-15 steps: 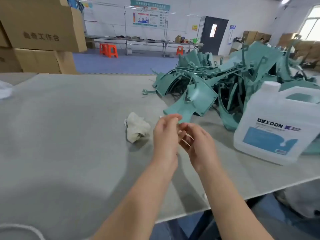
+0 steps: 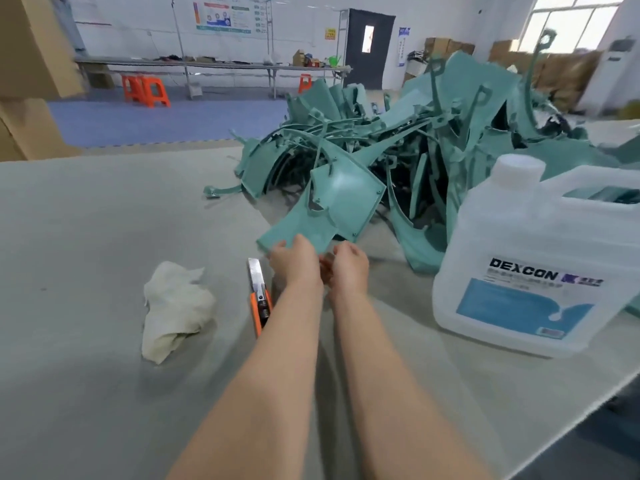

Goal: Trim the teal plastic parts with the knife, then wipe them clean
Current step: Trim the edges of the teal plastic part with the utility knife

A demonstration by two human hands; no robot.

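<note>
Both grips are now farther forward. The left grip [image 2: 296, 268] reaches the near edge of the flat teal part [image 2: 346, 195] and its fingers lie over that edge, where half a second ago it hung just short of it. The right grip [image 2: 349, 268] comes along close beside it, fingers curled, just below the same edge. Both now sit beyond the cloth [image 2: 176, 310] rather than level with it. The knife [image 2: 258, 289], unseen before, shows on the tabletop [image 2: 104, 220] just left of the left wrist, blade out. The head view has swung, so the cardboard boxes [image 2: 31, 64] at left are cut off more.
</note>
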